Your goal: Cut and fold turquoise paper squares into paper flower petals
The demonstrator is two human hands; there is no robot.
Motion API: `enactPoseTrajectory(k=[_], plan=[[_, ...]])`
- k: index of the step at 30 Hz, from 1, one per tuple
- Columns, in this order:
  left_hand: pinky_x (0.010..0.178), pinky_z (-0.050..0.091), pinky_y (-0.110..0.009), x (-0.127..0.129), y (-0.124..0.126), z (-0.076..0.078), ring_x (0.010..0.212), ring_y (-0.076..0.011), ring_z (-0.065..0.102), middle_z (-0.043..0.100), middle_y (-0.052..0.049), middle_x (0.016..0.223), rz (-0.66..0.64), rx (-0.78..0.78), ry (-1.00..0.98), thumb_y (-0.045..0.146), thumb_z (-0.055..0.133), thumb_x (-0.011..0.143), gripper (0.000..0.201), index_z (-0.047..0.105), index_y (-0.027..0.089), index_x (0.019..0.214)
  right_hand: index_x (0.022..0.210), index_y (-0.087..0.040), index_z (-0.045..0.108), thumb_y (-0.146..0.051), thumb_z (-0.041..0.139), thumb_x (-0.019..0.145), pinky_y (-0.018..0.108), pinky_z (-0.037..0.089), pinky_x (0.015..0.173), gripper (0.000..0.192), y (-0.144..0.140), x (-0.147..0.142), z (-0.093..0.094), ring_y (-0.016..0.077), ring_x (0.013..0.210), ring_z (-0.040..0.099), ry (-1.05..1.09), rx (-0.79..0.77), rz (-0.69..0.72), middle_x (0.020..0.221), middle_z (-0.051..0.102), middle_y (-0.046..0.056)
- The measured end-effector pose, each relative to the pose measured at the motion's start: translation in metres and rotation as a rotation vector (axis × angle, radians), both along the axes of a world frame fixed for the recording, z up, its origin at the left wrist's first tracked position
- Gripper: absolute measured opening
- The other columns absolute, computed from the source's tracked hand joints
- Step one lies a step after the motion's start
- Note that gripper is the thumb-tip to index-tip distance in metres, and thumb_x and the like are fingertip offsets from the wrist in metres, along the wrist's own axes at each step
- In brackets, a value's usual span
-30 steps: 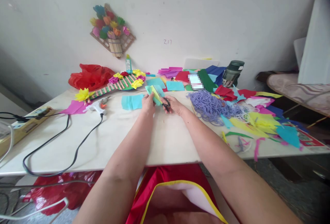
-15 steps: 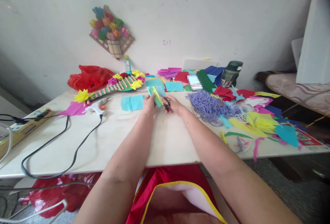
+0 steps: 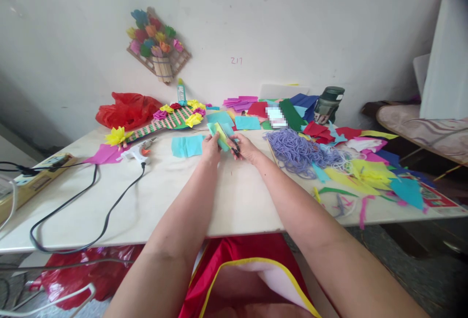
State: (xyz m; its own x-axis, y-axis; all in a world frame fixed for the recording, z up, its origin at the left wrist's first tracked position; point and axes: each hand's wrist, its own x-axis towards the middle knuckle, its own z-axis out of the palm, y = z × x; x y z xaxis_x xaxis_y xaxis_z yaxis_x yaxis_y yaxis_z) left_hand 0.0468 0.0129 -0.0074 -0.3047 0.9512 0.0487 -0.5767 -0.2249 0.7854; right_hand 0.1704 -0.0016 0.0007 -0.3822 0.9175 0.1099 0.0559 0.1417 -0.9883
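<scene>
Above the middle of the table, my left hand is closed on folded crepe paper, blue-green with a yellow layer. Just right of it, my right hand grips scissors with dark handles. The blades lie at the paper and are mostly hidden by it and by my fingers. Left of my hands a light blue paper piece lies flat on the table. Another blue piece lies beyond my right hand.
A white glue gun with a black cord lies on the left, near a power strip. Behind it is a flower-decorated green craft. On the right are purple yarn, coloured paper scraps and a dark bottle.
The scissors and the fingers of my right hand have shifted slightly at the paper. My left hand keeps its hold, and the things on the table stay where they were.
</scene>
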Motion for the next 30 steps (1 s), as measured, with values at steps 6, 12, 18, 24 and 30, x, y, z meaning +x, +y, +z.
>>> enactPoseTrajectory(k=[6,12,18,24,30], plan=[[0.047,0.038,-0.021,-0.0014,0.0007,-0.0009,0.04,-0.008,0.048,0.052,0.004,0.049,0.007,-0.008,-0.001,0.033,0.073,0.055,0.03,0.051,0.015,0.066,0.106,-0.019,0.041,-0.047,0.059,0.074,0.015,0.025,0.028,0.046,-0.0039,0.0001,0.0043,0.0069,0.034,0.048,-0.015,-0.004,0.001,0.051,0.053,-0.008],[0.046,0.038,-0.021,-0.0007,-0.0008,-0.0013,0.043,-0.0096,0.051,0.054,0.003,0.05,-0.019,0.001,0.016,0.033,0.073,0.055,0.03,0.053,0.015,0.067,0.108,-0.019,0.042,-0.048,0.052,0.079,0.015,0.025,0.029,0.042,-0.0059,0.0046,0.0069,0.0084,0.037,0.051,-0.004,-0.034,0.059,0.053,0.056,-0.006],[0.046,0.038,-0.022,0.002,-0.0044,0.0002,0.044,-0.0105,0.053,0.056,0.002,0.053,-0.05,0.006,0.057,0.034,0.073,0.055,0.03,0.053,0.015,0.068,0.11,-0.019,0.042,-0.051,0.049,0.079,0.016,0.026,0.029,0.045,-0.0041,0.0074,0.006,0.0093,0.037,0.053,-0.013,-0.028,0.047,0.054,0.058,-0.004],[0.044,0.038,-0.021,0.0042,-0.0067,0.0009,0.043,-0.0098,0.05,0.055,0.002,0.051,-0.063,0.001,0.084,0.034,0.072,0.055,0.029,0.052,0.015,0.065,0.108,-0.019,0.042,-0.052,0.053,0.076,0.016,0.024,0.028,0.048,-0.0044,0.0061,0.0072,0.0105,0.036,0.052,-0.004,-0.029,0.007,0.05,0.055,-0.005],[0.045,0.037,-0.021,0.0055,-0.0067,0.0004,0.042,-0.0095,0.05,0.054,0.002,0.05,-0.088,0.018,0.087,0.034,0.071,0.057,0.029,0.051,0.015,0.065,0.104,-0.019,0.042,-0.053,0.054,0.076,0.016,0.024,0.028,0.045,-0.0061,0.005,0.0093,0.0099,0.035,0.051,-0.013,-0.005,-0.027,0.049,0.054,-0.005]])
